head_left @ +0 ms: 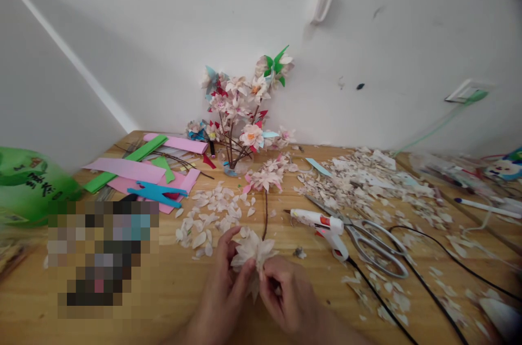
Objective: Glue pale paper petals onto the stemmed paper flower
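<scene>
A white many-petalled flower [255,250] is held low in the middle of the head view. My left hand [228,274] grips it from the left, the thumb in front of the petals. Closed in a pinch, my right hand [287,290] meets the flower's lower right edge; its fingertips partly hide the petals they grip. Just beyond lies a finished-looking pinkish-white flower [267,177] on a thin brown stem [266,214]. Loose white petals [216,211] are scattered to the left of it. On the right rest a white glue gun [322,222] and large grey-handled scissors [377,247].
A vase-like clear holder [232,168] with flowering twigs [238,100] stands against the wall. Pink paper strips [126,170], green and blue pieces lie left, near a green bag [32,187]. A petal heap [362,176] covers the back right; black cords [379,296] cross the right side.
</scene>
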Tool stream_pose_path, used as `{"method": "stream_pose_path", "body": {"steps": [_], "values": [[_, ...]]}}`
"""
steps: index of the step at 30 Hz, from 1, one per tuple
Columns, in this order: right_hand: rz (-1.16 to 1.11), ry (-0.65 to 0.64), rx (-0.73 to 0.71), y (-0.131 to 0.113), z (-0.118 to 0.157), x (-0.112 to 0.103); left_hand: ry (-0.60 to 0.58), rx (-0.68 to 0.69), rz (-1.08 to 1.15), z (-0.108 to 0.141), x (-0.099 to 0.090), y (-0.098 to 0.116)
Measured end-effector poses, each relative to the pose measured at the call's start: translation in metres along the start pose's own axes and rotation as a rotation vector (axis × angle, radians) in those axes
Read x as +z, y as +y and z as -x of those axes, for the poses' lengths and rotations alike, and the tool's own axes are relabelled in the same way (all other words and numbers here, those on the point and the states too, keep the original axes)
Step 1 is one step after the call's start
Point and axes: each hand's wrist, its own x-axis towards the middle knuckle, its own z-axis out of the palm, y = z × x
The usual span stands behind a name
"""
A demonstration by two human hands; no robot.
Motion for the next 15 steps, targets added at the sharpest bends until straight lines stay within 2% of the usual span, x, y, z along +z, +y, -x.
{"method": "stream_pose_path", "body": {"steps": [15], "values": [[-0.048, 0.010, -0.019, -0.0017, -0.0014, -0.0011, 0.070, -0.003, 0.032, -0.0003, 0.0026, 0.0018]]}}
